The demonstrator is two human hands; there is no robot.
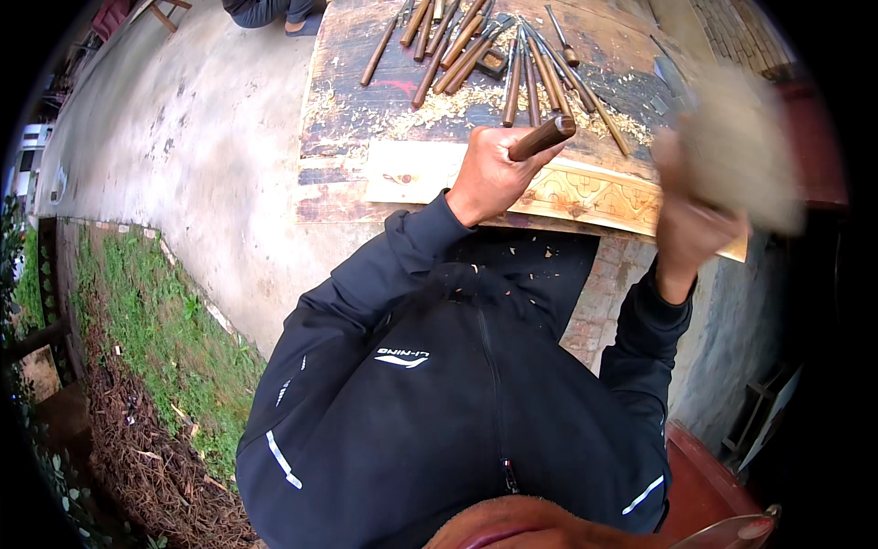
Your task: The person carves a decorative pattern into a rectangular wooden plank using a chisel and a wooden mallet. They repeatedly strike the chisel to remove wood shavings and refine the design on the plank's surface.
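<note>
My left hand (492,177) is wrapped round a carving chisel (543,138), its dark wooden handle sticking up and tilted to the right. The blade end is hidden beneath the fist. Under that hand lies a long pale wooden board (585,194), carved with a curved repeating pattern on its right part and mostly plain on its left. To the right, my right hand (692,224) grips a wooden mallet (745,151). Both are smeared by motion, and the mallet's head is raised beside the board's right end, apart from the chisel.
More chisels (466,64) with brown handles lie in a loose fan on the worn wooden table (329,174), among wood shavings (439,108). A person's legs (270,11) show at the top. Left are concrete floor (201,137) and grass (155,311); a reddish seat (704,485) is at lower right.
</note>
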